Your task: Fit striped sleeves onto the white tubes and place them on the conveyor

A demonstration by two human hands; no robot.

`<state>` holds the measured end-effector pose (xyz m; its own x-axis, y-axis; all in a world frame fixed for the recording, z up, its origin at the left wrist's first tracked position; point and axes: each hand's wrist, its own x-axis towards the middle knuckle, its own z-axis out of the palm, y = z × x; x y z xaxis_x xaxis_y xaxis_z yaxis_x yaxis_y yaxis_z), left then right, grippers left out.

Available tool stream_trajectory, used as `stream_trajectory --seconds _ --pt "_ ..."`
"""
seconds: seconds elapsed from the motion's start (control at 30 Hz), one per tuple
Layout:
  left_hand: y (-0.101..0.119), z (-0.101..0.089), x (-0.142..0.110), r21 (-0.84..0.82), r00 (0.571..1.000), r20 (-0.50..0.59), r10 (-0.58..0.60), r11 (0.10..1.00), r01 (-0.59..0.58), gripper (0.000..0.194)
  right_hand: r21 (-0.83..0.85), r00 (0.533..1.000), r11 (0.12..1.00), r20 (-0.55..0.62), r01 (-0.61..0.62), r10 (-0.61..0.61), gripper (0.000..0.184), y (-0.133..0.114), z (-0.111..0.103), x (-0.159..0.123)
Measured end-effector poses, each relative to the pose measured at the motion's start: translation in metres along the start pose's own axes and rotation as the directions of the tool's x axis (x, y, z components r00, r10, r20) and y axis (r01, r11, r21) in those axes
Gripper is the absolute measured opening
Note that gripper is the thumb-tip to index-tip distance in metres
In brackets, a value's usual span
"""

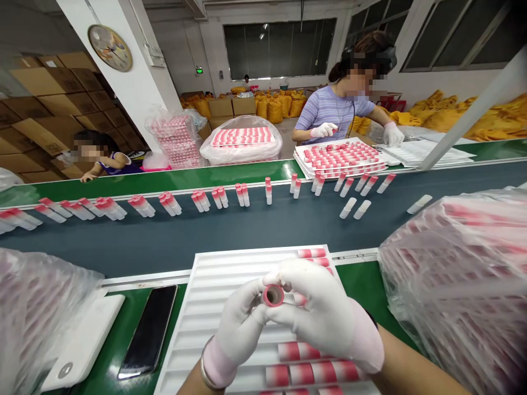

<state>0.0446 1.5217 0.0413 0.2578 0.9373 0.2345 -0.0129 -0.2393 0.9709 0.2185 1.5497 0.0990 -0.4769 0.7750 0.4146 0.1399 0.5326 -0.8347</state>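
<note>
— Item held?
— One hollow tube (273, 295), pink at the rim, open end facing you, raised above the white grooved tray (224, 280). Most of its length is hidden.

— Grip?
— Left hand (242, 315), white-gloved: thumb and fingers bent in on the tube's left side. Right hand (319, 307), white-gloved: fingers curled round from the right, thumb below. Both your hands grip the one tube; how hard you press cannot be told.

— Handling?
— Probably light, judging by the hollow bore. Probably stiff, smooth plastic: apt to turn or slip against your glove fabric. The rim looks thin and might mark or flex under a hard pinch.

— Best hold?
— Round the outer wall, just behind the rim, one hand each side, lightly. Leave the bore clear.

— Nearby stock?
— Pink-and-white tubes (325, 373), lying in grooves at your tray's right side. One phone (149, 332), on the green bench (122, 329) to its left. Standing tubes (269, 192), on the dark conveyor belt (247, 233) beyond.
</note>
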Motion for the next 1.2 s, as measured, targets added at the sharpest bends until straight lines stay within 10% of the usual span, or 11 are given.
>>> stream_trajectory --seconds 0.33,0.5,0.77,1.03,1.2 --pt "0.006 0.001 -0.006 0.027 0.994 0.0 0.113 0.993 -0.113 0.015 0.036 0.988 0.998 0.143 0.053 -0.058 0.015 -0.013 -0.001 0.003" --pt "0.0 0.008 -0.009 0.16 0.976 -0.152 0.156 0.978 -0.131 0.026 -0.069 0.995 0.995 -0.062 -0.076 0.072 0.023 -0.016 0.018 0.004" --pt "0.0 0.016 -0.011 0.149 0.968 -0.248 0.032 0.989 0.006 0.019 -0.12 0.952 0.969 -0.247 -0.216 0.182 0.024 -0.015 0.032 0.002" --pt "0.01 0.01 -0.002 0.021 0.977 -0.16 -0.142 0.989 0.148 0.023 -0.085 0.974 0.974 -0.112 -0.209 0.199 0.028 -0.004 0.022 0.003" --pt "0.006 0.005 -0.003 -0.064 0.925 -0.176 -0.335 0.942 0.329 0.068 -0.094 0.972 0.967 -0.025 -0.235 0.234 0.014 0.005 0.025 0.005"
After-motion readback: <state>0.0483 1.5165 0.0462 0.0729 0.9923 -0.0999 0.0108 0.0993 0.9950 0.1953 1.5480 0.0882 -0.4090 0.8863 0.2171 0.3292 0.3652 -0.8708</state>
